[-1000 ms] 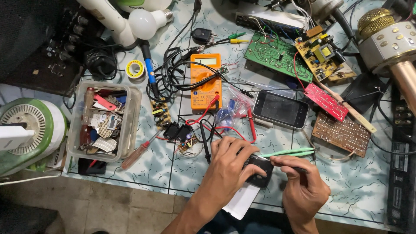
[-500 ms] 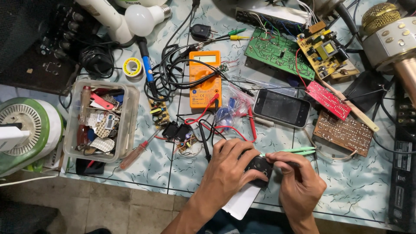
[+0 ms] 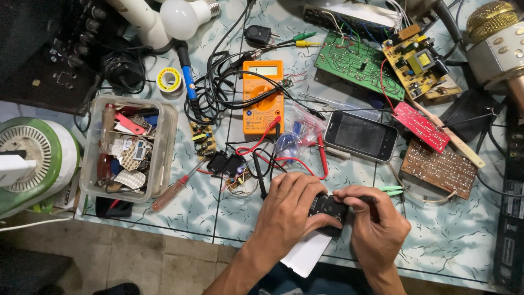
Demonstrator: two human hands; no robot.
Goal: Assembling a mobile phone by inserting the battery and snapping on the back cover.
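Note:
My left hand (image 3: pixel 289 213) and my right hand (image 3: pixel 376 224) meet at the table's near edge, both gripping a small black boxy device (image 3: pixel 326 212). Left fingers wrap its left side; the right thumb and forefinger pinch its top right corner. A white card (image 3: pixel 307 255) lies under my left wrist. Green tweezers (image 3: pixel 393 189) rest just beyond my right hand. Red and black probe leads (image 3: pixel 267 155) run from the orange multimeter (image 3: pixel 263 97) toward my left hand.
A smartphone (image 3: pixel 360 135), a green circuit board (image 3: pixel 360 64), a red board (image 3: pixel 421 125) and a brown board (image 3: pixel 441 168) lie at right. A clear parts tub (image 3: pixel 93 164), red screwdriver (image 3: pixel 173 191), solder roll (image 3: pixel 169 80), bulb (image 3: pixel 183 16) and fan (image 3: pixel 33 164) sit left.
My right hand has moved in from the device's right end to pinch its upper corner. The left hand keeps its hold. The view has shifted slightly.

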